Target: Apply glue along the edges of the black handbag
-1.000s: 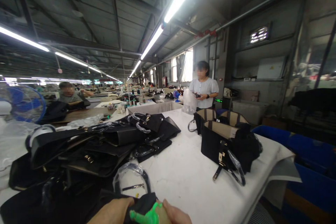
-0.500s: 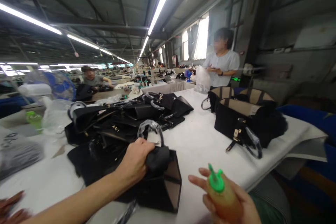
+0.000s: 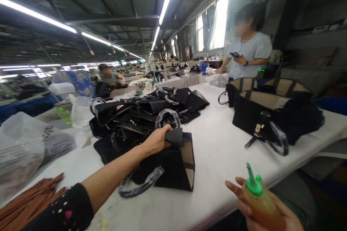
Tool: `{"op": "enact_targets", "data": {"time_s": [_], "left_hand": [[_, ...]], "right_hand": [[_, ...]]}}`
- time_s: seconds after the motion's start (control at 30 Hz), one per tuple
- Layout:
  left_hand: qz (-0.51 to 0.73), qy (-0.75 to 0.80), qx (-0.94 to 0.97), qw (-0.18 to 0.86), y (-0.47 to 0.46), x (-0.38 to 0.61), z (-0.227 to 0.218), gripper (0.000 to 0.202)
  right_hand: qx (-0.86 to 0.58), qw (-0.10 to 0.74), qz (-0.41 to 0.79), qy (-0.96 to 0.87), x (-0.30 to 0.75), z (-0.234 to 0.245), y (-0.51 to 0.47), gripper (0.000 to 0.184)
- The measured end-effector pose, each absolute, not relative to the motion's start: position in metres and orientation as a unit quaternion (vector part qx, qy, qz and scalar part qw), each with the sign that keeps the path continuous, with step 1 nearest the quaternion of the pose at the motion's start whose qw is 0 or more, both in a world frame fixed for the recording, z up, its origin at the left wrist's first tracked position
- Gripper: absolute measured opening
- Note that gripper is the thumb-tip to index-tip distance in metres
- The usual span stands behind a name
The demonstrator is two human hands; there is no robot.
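My left hand (image 3: 158, 140) is closed on the upper edge of a black handbag (image 3: 170, 171), where dark folded material bunches at its fingers. The bag rests on the white table with its beige inner side panel facing right. One plastic-wrapped handle (image 3: 143, 184) hangs down the near side; another wrapped handle (image 3: 168, 114) arches up behind my hand. Low at the right, my right hand (image 3: 273, 209) is wrapped round a squeeze bottle (image 3: 261, 202) of amber liquid. Its green nozzle (image 3: 253, 184) points up, and one or two fingers stretch out to the left.
A heap of black bags (image 3: 146, 108) lies behind the held one. Several open black bags (image 3: 262, 115) stand at the right. Brown strips (image 3: 35, 195) and a clear plastic sack (image 3: 21, 148) sit at the left. Across the table stands a person (image 3: 249, 50) with a phone.
My view has shifted, so the table's contents sit further right. The near handle shows more fully. The person opposite now holds a phone up, and the clear plastic beside them lies lower.
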State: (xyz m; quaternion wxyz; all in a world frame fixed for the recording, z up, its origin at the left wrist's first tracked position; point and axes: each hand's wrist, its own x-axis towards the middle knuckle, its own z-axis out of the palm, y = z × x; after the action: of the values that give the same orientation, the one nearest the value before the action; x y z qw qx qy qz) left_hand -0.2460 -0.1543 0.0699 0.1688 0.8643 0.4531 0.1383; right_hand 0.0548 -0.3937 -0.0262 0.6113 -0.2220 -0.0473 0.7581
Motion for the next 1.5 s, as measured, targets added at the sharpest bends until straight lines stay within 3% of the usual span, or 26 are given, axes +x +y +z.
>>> {"op": "enact_targets", "data": {"time_s": [0.23, 0.4, 0.53, 0.67, 0.8, 0.9, 1.03, 1.27, 1.5], "left_hand": [[0.140, 0.458, 0.866, 0.141, -0.155, -0.240, 0.070, 0.025], [0.119, 0.442, 0.885, 0.087, -0.154, -0.233, 0.075, 0.014], [0.113, 0.414, 0.902, 0.054, -0.153, -0.232, 0.080, 0.020], [0.107, 0.339, 0.920, 0.163, -0.151, -0.235, 0.100, 0.027], [0.062, 0.342, 0.882, 0.317, -0.148, -0.227, 0.133, 0.018], [-0.002, 0.309, 0.880, 0.360, -0.145, -0.201, 0.142, 0.011], [-0.125, 0.253, 0.898, 0.337, -0.137, -0.153, 0.104, 0.016], [-0.162, 0.231, 0.892, 0.353, -0.110, -0.112, -0.006, 0.024], [-0.136, 0.244, 0.888, 0.365, -0.105, -0.116, -0.032, 0.024]], "right_hand": [[-0.277, 0.626, 0.727, 0.044, 0.054, -0.025, -0.394, 0.038], [-0.264, 0.616, 0.742, 0.008, 0.059, -0.040, -0.399, 0.039], [-0.269, 0.620, 0.737, 0.010, 0.064, -0.044, -0.406, 0.039], [-0.309, 0.632, 0.707, 0.073, 0.070, -0.037, -0.412, 0.034], [-0.343, 0.652, 0.655, 0.168, 0.072, -0.026, -0.418, 0.029], [-0.350, 0.660, 0.640, 0.182, 0.071, -0.022, -0.421, 0.026], [-0.395, 0.660, 0.619, 0.159, 0.069, -0.026, -0.422, 0.029], [-0.492, 0.690, 0.528, 0.062, 0.074, -0.048, -0.429, 0.051], [-0.627, 0.633, 0.409, -0.196, 0.088, -0.064, -0.416, 0.061]]}}
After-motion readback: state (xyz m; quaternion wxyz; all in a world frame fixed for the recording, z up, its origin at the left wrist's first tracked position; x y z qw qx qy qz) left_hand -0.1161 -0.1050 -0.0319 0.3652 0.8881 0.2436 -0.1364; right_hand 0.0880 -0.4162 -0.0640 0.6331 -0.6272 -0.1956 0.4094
